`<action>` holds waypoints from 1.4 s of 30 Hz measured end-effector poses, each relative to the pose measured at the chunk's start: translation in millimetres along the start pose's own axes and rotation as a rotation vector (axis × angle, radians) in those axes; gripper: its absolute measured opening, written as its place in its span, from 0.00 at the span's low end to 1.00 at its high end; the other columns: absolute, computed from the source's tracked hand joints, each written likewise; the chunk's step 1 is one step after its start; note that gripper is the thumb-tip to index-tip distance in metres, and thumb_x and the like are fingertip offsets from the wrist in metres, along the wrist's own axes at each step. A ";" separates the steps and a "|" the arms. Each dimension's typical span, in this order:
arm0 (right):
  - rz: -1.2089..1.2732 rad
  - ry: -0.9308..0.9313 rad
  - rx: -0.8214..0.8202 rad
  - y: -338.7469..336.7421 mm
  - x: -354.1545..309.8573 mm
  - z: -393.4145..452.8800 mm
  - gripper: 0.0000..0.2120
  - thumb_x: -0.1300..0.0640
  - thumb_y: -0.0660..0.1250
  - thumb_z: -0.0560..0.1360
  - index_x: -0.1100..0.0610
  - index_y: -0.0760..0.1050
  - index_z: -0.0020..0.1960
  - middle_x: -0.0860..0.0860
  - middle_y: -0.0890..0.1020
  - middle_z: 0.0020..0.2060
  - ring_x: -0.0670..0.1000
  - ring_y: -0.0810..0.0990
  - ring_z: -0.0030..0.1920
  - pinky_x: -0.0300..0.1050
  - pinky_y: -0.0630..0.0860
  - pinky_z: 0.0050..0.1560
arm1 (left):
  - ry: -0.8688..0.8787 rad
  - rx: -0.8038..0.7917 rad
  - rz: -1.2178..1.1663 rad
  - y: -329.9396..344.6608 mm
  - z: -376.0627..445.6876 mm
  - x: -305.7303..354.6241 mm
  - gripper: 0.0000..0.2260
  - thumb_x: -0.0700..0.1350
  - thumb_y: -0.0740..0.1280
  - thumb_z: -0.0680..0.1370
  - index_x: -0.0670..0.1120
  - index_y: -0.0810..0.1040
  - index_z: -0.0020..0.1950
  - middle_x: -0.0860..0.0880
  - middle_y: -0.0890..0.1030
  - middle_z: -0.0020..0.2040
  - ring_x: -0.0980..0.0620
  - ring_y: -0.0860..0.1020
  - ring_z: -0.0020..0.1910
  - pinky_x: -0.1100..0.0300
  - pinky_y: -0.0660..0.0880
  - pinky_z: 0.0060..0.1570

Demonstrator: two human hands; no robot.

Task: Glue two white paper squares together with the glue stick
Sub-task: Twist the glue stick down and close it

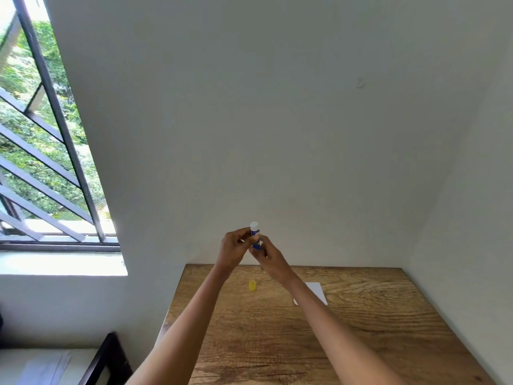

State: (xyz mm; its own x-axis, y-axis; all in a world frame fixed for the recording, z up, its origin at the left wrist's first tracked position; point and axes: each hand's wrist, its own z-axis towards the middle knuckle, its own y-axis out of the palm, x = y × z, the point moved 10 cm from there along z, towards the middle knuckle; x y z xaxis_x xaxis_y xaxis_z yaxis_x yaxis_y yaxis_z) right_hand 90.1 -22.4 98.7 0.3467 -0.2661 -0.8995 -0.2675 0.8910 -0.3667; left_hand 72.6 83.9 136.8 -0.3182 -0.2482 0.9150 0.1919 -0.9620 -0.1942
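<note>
Both hands, left (234,247) and right (268,255), gripped the glue stick (255,236) above the desk (361,329) | cap (252,285) off, beside paper (316,293) | stick likely light, rigid, slick; best held mid-barrel.

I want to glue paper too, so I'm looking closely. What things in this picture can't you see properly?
- White paper, head view: the right forearm crosses it, so whether it is one square or two cannot be told.
- Glue stick: the left hand and right hand cover its lower part; its label is too small to read.
- Yellow cap on the table: too small for detail.
</note>
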 end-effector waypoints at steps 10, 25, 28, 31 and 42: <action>-0.235 -0.044 0.389 -18.7 2.8 -8.2 0.13 0.49 0.71 0.71 0.55 0.69 0.40 0.42 0.69 0.31 0.43 0.67 0.29 0.35 0.61 0.29 | 0.016 -0.002 0.004 10.4 -4.3 3.3 0.06 0.43 0.69 0.75 0.43 0.83 0.49 0.45 0.84 0.40 0.49 0.82 0.43 0.48 0.76 0.49; -0.171 0.008 0.307 -10.0 26.4 -3.1 0.15 0.52 0.72 0.71 0.55 0.66 0.41 0.44 0.67 0.27 0.44 0.64 0.26 0.36 0.59 0.26 | -0.055 0.073 0.038 2.7 -10.0 -19.0 0.06 0.41 0.70 0.75 0.41 0.83 0.49 0.38 0.84 0.43 0.47 0.81 0.42 0.44 0.77 0.49; -0.016 0.015 0.050 9.5 28.5 3.7 0.05 0.55 0.66 0.76 0.53 0.70 0.44 0.47 0.70 0.30 0.46 0.67 0.30 0.37 0.65 0.33 | -0.061 0.082 0.021 -3.6 -8.7 -25.5 0.08 0.41 0.70 0.75 0.39 0.82 0.51 0.37 0.84 0.44 0.48 0.80 0.44 0.44 0.76 0.50; -0.113 0.008 0.005 12.4 30.5 5.0 0.05 0.55 0.63 0.77 0.56 0.74 0.46 0.47 0.73 0.34 0.47 0.72 0.34 0.40 0.66 0.36 | -0.063 0.080 0.014 -4.2 -7.9 -31.4 0.08 0.41 0.70 0.75 0.39 0.82 0.50 0.37 0.84 0.45 0.47 0.80 0.45 0.43 0.76 0.52; -0.048 -0.044 0.121 13.7 32.5 5.0 0.11 0.55 0.68 0.74 0.47 0.67 0.39 0.45 0.68 0.32 0.41 0.67 0.29 0.33 0.66 0.32 | -0.067 0.068 -0.007 -2.5 -7.1 -44.1 0.06 0.40 0.70 0.74 0.41 0.83 0.49 0.40 0.84 0.44 0.44 0.82 0.45 0.42 0.76 0.51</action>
State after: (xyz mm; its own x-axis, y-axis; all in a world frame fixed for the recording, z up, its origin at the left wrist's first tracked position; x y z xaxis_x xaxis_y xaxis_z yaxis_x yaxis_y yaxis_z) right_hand 102.2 -17.0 65.6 0.3966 -0.2950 -0.8693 -0.1405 0.9163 -0.3750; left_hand 79.6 96.5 94.4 -0.2577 -0.2315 0.9381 0.2531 -0.9531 -0.1657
